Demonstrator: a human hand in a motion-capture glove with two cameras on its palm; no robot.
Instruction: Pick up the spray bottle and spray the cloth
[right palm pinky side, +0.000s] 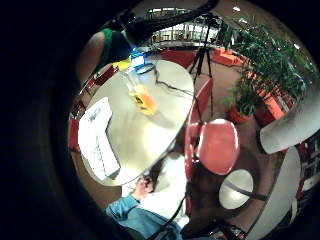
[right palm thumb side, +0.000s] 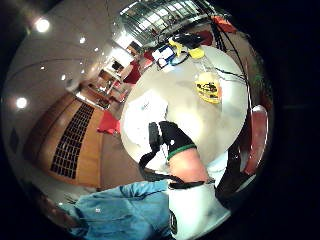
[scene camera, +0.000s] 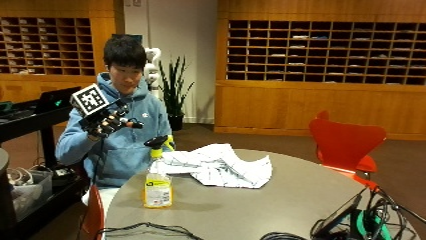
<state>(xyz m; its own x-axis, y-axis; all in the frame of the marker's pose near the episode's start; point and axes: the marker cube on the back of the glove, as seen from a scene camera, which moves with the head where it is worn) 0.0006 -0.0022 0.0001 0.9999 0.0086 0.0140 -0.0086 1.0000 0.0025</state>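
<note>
Nearest the outside view's lower edge, black cables (scene camera: 143, 230) trail along the round table (scene camera: 279, 205). One spray bottle (scene camera: 158, 185) with yellow liquid stands upright at lower left on the table; its yellow label carries dark print too small to read. Just behind it lies one crumpled white cloth (scene camera: 219, 167) near the frame's centre. Farther back at left, the gloved right hand (scene camera: 105, 122) is raised above the table, holding nothing, fingers loosely curled. One red chair (scene camera: 346, 142) stands at right.
</note>
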